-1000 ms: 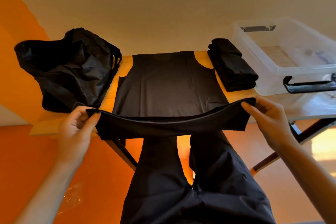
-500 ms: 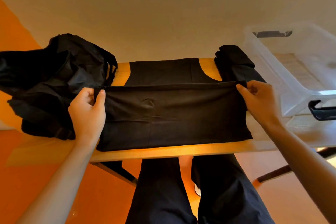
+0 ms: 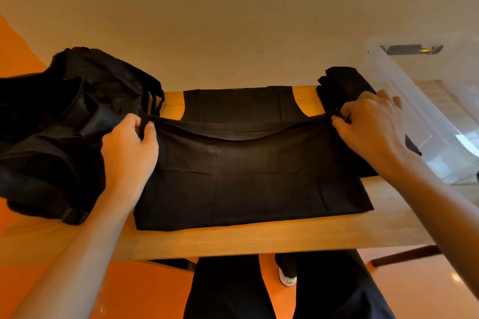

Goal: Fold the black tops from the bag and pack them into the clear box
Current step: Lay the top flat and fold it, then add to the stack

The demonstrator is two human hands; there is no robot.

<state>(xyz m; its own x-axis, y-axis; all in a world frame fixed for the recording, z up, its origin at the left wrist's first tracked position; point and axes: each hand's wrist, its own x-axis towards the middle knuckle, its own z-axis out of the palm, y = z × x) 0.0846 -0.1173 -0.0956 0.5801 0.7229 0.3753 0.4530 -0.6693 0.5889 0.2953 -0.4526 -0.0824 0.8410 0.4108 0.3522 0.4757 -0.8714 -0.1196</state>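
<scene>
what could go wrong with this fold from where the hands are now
1. The hem sags in the middle between the left hand and right hand, so the top may crease when laid down.
2. The left hand works right against the bag; a strap could get caught in the fold.
3. The right hand is over the folded pile beside the box and might disturb it.

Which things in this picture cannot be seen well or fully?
- Inside of the black bag, head view: dark folds hide any tops left.
- Folded pile, head view: the right hand and black top cover its near part; count unclear.
- Clear box, head view: cut off by the right edge.
- Left hand: fingertips tucked under the hem.
</scene>
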